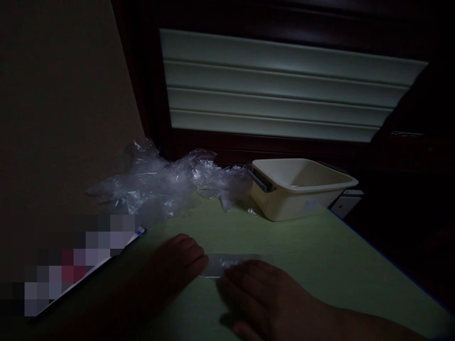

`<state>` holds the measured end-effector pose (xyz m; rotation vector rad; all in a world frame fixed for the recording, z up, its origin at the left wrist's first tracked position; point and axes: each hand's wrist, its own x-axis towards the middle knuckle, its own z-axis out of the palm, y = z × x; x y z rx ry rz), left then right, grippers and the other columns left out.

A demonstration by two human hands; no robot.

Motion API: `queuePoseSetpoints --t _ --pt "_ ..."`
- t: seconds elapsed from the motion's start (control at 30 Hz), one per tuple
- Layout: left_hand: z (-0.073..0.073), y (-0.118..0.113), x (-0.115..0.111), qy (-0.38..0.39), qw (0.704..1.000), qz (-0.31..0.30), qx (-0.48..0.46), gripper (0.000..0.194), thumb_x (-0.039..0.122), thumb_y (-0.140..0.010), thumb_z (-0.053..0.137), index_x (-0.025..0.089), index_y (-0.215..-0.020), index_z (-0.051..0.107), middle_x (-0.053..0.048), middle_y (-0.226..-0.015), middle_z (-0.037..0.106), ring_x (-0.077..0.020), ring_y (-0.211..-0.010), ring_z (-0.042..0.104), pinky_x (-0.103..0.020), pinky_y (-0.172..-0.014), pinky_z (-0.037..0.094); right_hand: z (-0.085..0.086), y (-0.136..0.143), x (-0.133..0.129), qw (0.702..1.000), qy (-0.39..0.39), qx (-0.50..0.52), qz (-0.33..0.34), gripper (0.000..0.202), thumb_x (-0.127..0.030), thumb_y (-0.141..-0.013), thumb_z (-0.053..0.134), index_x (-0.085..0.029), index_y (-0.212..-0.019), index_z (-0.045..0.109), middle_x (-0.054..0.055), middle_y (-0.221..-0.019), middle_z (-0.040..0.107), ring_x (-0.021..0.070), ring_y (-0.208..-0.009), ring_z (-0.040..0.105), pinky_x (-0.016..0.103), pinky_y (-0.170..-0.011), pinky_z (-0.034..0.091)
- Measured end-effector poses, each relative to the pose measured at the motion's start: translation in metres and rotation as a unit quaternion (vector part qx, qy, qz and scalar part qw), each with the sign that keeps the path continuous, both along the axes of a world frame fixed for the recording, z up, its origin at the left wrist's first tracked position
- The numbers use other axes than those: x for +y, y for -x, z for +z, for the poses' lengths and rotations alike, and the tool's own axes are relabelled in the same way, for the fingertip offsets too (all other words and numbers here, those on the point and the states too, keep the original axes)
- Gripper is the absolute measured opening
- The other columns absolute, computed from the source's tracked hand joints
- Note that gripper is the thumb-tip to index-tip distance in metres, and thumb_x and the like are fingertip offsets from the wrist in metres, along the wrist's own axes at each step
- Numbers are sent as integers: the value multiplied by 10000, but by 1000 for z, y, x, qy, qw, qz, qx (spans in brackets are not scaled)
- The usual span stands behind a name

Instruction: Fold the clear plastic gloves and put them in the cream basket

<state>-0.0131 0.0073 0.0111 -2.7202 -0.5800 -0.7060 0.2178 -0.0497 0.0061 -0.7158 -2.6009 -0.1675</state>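
Note:
A small clear plastic bag lies flat on the green tabletop between my hands. My left hand is at the bag's left end, its fingers curled together on the edge. Over the right part of the bag rests my right hand, palm down with the fingers stretched out, hiding that end. Whether anything is inside the bag is hard to tell in the dim light.
Crumpled clear plastic bags are heaped at the back left. A cream bin with dark handles stands at the back right, a white device behind it. A partly blurred screen leans at the left.

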Motion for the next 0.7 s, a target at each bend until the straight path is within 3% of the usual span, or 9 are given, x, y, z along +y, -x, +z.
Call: queuePoseSetpoints --t 0.13,0.23,0.37,0.43,0.53,0.63,0.7 --pt "6 -1 -3 -28 999 -27 -21 449 118 -1026 154 163 -859 568 -12 -762 607 -165 -695 507 -296 -700 424 7 0 2 996 83 -29 -21 423 -343 -935 466 -45 -1212 584 160 -961 695 264 -858 636 398 -791 530" --pt "11 -3 -8 -46 999 6 6 375 67 -995 258 177 -828 575 -1 -733 609 -165 -691 525 -289 -697 426 13 -1 3 985 158 -62 -33 541 -404 -898 532 -24 -1283 536 221 -1156 633 325 -1048 588 460 -905 488" --pt "12 -6 -8 -69 996 18 49 330 42 -957 336 172 -777 580 2 -695 613 -163 -657 542 -287 -662 427 18 -7 4 960 260 -105 -17 690 -502 -942 430 -37 -1443 335 250 -1495 291 362 -1386 257 517 -1112 250" --pt "7 -3 -2 -68 995 16 64 303 37 -941 366 174 -768 574 7 -684 620 -160 -642 550 -281 -646 429 20 -11 5 947 300 -115 -3 694 -528 -957 376 -83 -1477 260 219 -1525 179 324 -1418 141 503 -1136 184" --pt "-9 10 11 -74 994 6 75 272 44 -932 359 185 -869 583 13 -737 655 -157 -643 573 -280 -643 436 24 -15 6 938 329 -113 5 685 -523 -954 397 -121 -1485 235 188 -1522 137 298 -1416 94 494 -1143 150" --pt "-26 28 16 -112 992 36 36 336 74 -933 310 197 -1124 557 -39 -1092 673 -183 -955 608 -303 -821 455 27 -14 7 935 336 -110 5 694 -527 -949 410 -110 -1478 246 191 -1511 141 302 -1411 99 496 -1143 134" --pt "-33 34 7 -110 993 27 28 331 176 -949 347 235 -1223 522 -10 -1166 658 -166 -1039 595 -263 -882 456 28 -13 7 933 341 -117 4 706 -540 -946 404 -107 -1479 237 191 -1511 135 297 -1410 93 484 -1145 124"
